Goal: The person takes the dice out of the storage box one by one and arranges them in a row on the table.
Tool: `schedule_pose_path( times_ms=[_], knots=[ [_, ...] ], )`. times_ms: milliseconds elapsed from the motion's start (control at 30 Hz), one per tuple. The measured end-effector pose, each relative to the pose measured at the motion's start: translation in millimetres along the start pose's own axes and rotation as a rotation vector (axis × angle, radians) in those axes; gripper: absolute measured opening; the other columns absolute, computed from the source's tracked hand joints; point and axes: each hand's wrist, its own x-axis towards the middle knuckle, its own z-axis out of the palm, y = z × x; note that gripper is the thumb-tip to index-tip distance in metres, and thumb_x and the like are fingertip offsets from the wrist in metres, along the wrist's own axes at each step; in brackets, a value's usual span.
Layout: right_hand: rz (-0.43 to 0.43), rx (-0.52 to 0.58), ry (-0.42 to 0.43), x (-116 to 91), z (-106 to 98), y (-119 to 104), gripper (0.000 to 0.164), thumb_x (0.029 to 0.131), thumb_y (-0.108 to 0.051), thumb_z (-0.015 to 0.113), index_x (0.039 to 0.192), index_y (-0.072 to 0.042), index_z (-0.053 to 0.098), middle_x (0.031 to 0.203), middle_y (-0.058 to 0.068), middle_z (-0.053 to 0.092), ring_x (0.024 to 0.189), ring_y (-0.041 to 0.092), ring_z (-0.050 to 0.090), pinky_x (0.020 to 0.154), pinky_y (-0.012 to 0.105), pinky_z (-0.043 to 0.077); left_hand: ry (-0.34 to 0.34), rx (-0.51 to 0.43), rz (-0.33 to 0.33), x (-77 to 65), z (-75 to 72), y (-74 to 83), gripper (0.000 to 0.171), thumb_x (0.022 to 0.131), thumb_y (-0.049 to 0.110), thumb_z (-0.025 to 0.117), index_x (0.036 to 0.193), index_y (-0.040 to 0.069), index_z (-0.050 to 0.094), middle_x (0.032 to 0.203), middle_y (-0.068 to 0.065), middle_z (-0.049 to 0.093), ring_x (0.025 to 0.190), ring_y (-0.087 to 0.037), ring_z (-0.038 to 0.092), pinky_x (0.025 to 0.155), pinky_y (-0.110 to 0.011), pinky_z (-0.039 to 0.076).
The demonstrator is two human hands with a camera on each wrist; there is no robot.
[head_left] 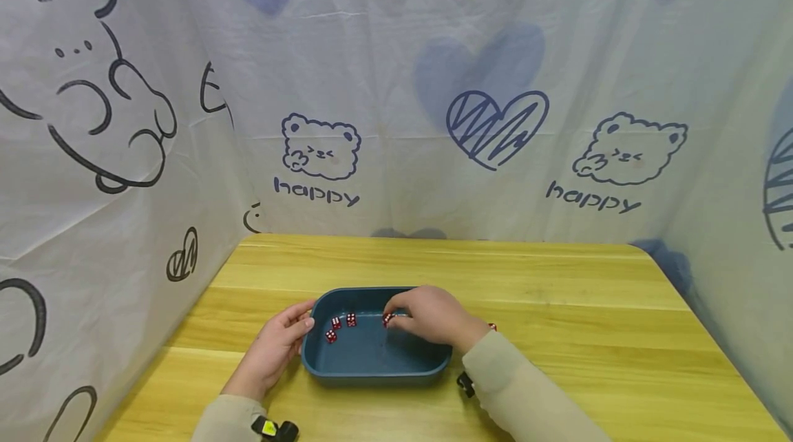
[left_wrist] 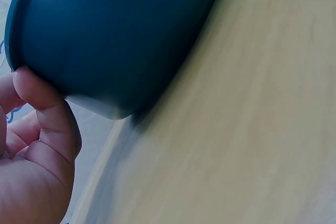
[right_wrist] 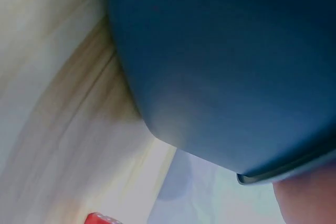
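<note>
A dark blue rectangular tray (head_left: 361, 359) with rounded corners stands on the wooden table. At its left end my left hand (head_left: 272, 349) grips the rim, thumb on top; the left wrist view shows the thumb (left_wrist: 37, 90) against the tray's wall. My right hand (head_left: 430, 314) reaches over the tray's right side and pinches a red die (head_left: 387, 319) with white pips between thumb and fingers. Left of it inside the tray lie three more red dice (head_left: 331, 336). Part of the tray's right side is hidden under the right hand and wrist.
Another red die (head_left: 492, 326) lies on the table (head_left: 588, 332) just right of the tray, partly behind the right wrist; its edge also shows in the right wrist view. A white printed curtain (head_left: 396, 173) encloses the table at the back and sides.
</note>
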Motion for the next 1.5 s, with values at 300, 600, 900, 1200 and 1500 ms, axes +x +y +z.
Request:
schedule_pose_path(
  times_ms=[300, 600, 900, 1200, 1500],
  knots=[
    [0.031, 0.023, 0.007, -7, -7, 4, 0.017, 0.096, -0.04, 0.07, 0.109, -0.031, 0.076, 0.1, -0.018, 0.07, 0.082, 0.003, 0.061, 0.08, 0.032, 0.053, 0.01, -0.002, -0.008, 0.4, -0.1, -1.0, 0.048, 0.105, 0.01, 0.056, 0.15, 0.001, 0.044, 0.12, -0.015, 0.055, 0.096, -0.018, 0.06, 0.075, -0.024, 0.054],
    [0.065, 0.08, 0.032, -16, -15, 9, 0.019, 0.097, -0.037, 0.069, 0.112, -0.027, 0.075, 0.074, -0.023, 0.061, 0.063, 0.001, 0.055, 0.066, 0.028, 0.048, 0.018, 0.016, -0.007, 1.0, -1.0, -1.7, 0.048, 0.105, 0.012, 0.057, 0.15, 0.002, 0.046, 0.117, -0.013, 0.054, 0.091, -0.018, 0.058, 0.07, -0.024, 0.052],
    [0.105, 0.089, 0.058, -25, -19, 19, 0.018, 0.096, -0.038, 0.07, 0.111, -0.03, 0.075, 0.073, -0.02, 0.059, 0.063, 0.007, 0.05, 0.059, 0.028, 0.044, 0.013, 0.019, 0.002, 0.4, -1.0, -1.2, 0.048, 0.104, 0.012, 0.057, 0.15, 0.0, 0.045, 0.115, -0.014, 0.054, 0.087, -0.018, 0.057, 0.067, -0.023, 0.051],
    [0.13, 0.096, 0.077, -34, -26, 27, 0.016, 0.098, -0.036, 0.069, 0.112, -0.031, 0.075, 0.082, -0.02, 0.06, 0.066, 0.008, 0.051, 0.06, 0.028, 0.045, 0.012, 0.009, 0.002, -0.2, -0.1, -0.1, 0.047, 0.105, 0.01, 0.055, 0.15, -0.001, 0.045, 0.115, -0.014, 0.056, 0.082, -0.016, 0.058, 0.065, -0.023, 0.051],
    [0.187, 0.121, 0.071, -47, -33, 33, 0.017, 0.098, -0.04, 0.068, 0.113, -0.034, 0.074, 0.069, -0.012, 0.055, 0.047, 0.01, 0.05, 0.051, 0.03, 0.044, -0.007, 0.011, 0.01, 0.1, -1.1, -0.4, 0.049, 0.105, 0.012, 0.056, 0.15, -0.001, 0.044, 0.115, -0.014, 0.055, 0.086, -0.017, 0.058, 0.068, -0.024, 0.052]
  ],
)
